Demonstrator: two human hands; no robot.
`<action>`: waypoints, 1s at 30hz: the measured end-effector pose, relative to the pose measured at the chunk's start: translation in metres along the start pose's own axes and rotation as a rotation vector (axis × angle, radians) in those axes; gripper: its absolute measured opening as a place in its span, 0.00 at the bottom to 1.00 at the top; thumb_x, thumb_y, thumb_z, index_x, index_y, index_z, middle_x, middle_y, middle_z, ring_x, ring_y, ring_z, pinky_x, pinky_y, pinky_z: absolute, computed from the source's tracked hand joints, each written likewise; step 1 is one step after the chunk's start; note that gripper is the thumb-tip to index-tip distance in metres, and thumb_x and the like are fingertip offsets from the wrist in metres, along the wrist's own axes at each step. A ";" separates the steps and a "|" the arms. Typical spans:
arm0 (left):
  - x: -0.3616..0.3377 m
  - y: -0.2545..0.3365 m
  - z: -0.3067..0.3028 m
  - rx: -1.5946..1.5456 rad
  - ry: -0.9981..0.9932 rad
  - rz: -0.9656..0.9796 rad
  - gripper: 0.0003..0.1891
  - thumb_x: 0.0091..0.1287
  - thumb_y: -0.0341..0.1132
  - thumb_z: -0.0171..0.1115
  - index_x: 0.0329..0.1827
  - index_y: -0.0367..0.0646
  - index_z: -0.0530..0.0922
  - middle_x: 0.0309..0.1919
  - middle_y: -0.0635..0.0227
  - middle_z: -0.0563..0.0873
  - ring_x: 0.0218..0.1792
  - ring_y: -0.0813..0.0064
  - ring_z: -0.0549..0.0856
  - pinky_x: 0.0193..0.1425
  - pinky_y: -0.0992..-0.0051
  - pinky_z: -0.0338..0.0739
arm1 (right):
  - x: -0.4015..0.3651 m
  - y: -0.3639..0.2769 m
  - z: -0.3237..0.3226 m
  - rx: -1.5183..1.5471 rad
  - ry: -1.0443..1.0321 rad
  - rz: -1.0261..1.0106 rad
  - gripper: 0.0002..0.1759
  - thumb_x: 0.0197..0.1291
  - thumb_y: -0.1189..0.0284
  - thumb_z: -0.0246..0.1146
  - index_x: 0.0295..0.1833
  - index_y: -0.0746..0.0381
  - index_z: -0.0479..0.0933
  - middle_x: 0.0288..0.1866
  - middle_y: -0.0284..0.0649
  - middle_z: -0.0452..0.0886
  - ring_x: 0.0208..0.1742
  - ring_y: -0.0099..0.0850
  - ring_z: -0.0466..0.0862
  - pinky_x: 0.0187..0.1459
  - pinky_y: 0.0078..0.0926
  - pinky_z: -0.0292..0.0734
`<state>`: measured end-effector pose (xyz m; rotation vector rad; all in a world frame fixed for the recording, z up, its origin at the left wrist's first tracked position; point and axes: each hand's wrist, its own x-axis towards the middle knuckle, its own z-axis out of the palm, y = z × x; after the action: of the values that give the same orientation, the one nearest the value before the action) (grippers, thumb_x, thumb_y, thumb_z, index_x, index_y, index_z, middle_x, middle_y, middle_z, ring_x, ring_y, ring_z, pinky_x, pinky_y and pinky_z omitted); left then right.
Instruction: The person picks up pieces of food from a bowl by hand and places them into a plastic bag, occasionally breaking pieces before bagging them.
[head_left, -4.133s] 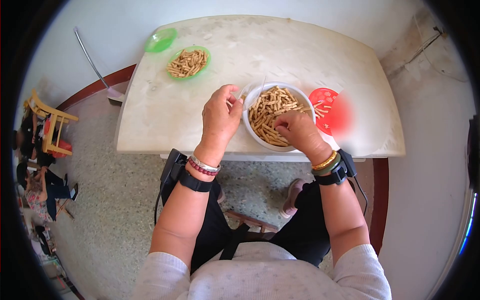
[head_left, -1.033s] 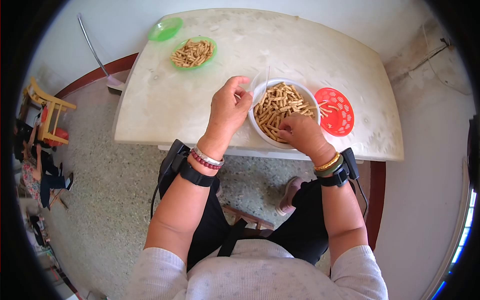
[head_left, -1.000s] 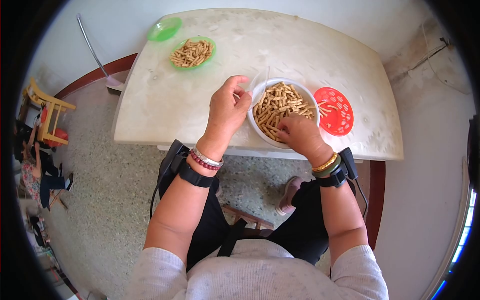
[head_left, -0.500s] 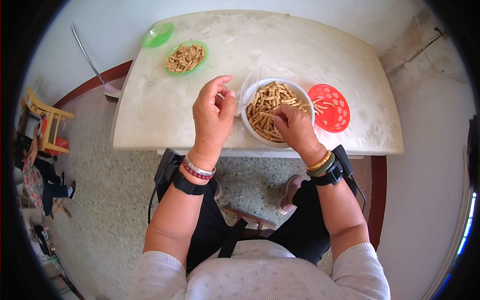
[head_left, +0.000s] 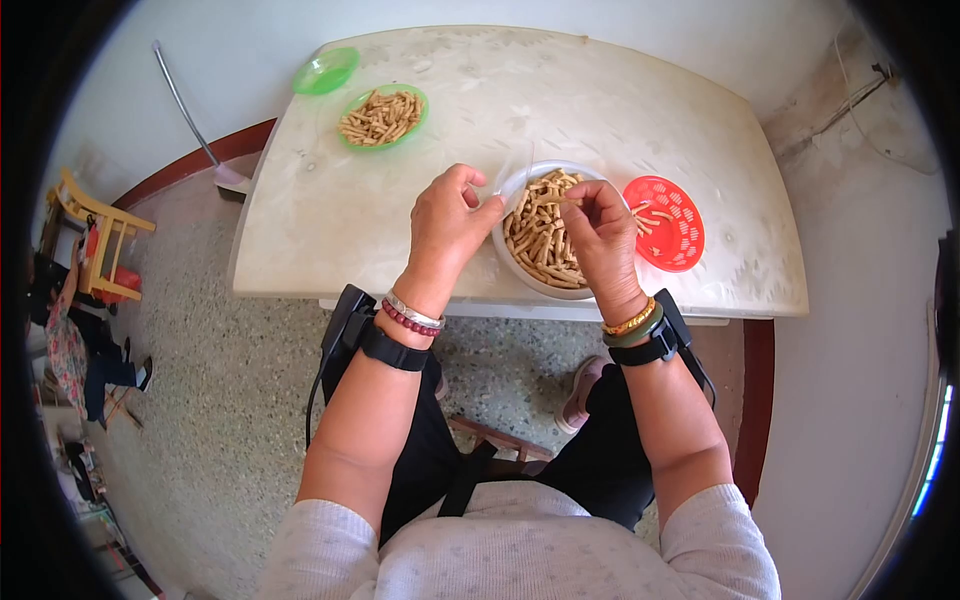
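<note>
A white bowl (head_left: pixel 514 262) full of short, tan, stick-shaped snacks (head_left: pixel 541 240) stands near the table's front edge. Over its right side is my right hand (head_left: pixel 603 235), thumb and forefinger pinched on one snack stick (head_left: pixel 553 198). My left hand (head_left: pixel 446 222) is at the bowl's left rim, fingers bent and thumb apart from them, with nothing seen between them. A thin clear plastic piece (head_left: pixel 516 168) rises at the bowl's back left, close to the left fingertips. To the right, a red plastic basket (head_left: pixel 684 240) holds a few sticks.
On the table (head_left: pixel 340 230), a green plate (head_left: pixel 424 118) heaped with sticks stands at the back left, beside another green plate (head_left: pixel 326 72). A broom (head_left: pixel 190 115) leans at the wall. Another person (head_left: pixel 75 350) is at the far left, near a wooden chair (head_left: pixel 95 240).
My right hand has lifted slightly from the sticks, with one pinched in its fingers. My left hand has moved right, nearer the bowl, and its thumb has spread. The view has shifted slightly.
</note>
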<state>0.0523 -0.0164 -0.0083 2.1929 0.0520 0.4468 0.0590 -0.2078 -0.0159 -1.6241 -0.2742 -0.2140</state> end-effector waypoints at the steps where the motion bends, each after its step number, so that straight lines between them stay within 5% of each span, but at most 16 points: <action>1: 0.001 -0.002 0.001 -0.010 -0.052 -0.049 0.12 0.60 0.33 0.70 0.43 0.39 0.81 0.23 0.69 0.83 0.23 0.80 0.80 0.30 0.76 0.75 | 0.001 -0.002 0.000 0.108 0.009 0.032 0.05 0.63 0.80 0.64 0.44 0.62 0.78 0.32 0.24 0.76 0.33 0.13 0.75 0.35 0.13 0.72; 8: 0.002 0.001 -0.002 -0.077 0.046 -0.034 0.04 0.62 0.28 0.64 0.36 0.36 0.82 0.24 0.66 0.86 0.24 0.78 0.82 0.33 0.77 0.77 | 0.007 -0.010 0.004 0.352 0.038 0.086 0.07 0.67 0.80 0.61 0.48 0.65 0.79 0.39 0.29 0.81 0.37 0.15 0.75 0.42 0.14 0.72; 18: -0.001 0.006 -0.005 -0.186 0.011 -0.068 0.03 0.64 0.27 0.63 0.37 0.36 0.82 0.23 0.70 0.85 0.24 0.85 0.80 0.31 0.81 0.75 | 0.012 -0.003 0.000 0.594 0.013 0.148 0.05 0.68 0.72 0.64 0.44 0.61 0.79 0.33 0.30 0.78 0.33 0.20 0.74 0.39 0.18 0.70; 24: -0.001 0.003 -0.005 -0.182 0.026 -0.043 0.03 0.64 0.27 0.63 0.37 0.36 0.81 0.24 0.70 0.85 0.24 0.85 0.80 0.31 0.80 0.75 | 0.016 -0.006 0.025 0.411 0.069 -0.007 0.05 0.64 0.74 0.68 0.41 0.64 0.80 0.31 0.28 0.80 0.30 0.17 0.74 0.35 0.16 0.72; 27: -0.001 0.001 -0.001 -0.206 0.030 -0.043 0.04 0.65 0.27 0.63 0.37 0.36 0.81 0.24 0.70 0.85 0.25 0.86 0.80 0.31 0.81 0.75 | 0.023 0.006 0.035 -0.171 -0.017 -0.140 0.06 0.63 0.75 0.68 0.43 0.66 0.82 0.34 0.30 0.82 0.35 0.16 0.77 0.37 0.17 0.75; 30: 0.001 0.000 -0.002 -0.203 0.040 -0.036 0.04 0.66 0.27 0.62 0.38 0.35 0.81 0.24 0.71 0.85 0.25 0.86 0.80 0.31 0.81 0.75 | 0.030 -0.001 0.032 0.016 0.029 0.026 0.08 0.65 0.74 0.67 0.47 0.66 0.83 0.36 0.31 0.83 0.38 0.17 0.78 0.40 0.18 0.76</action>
<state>0.0523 -0.0146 -0.0068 1.9814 0.0654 0.4550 0.0860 -0.1743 -0.0086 -1.6066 -0.2316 -0.2144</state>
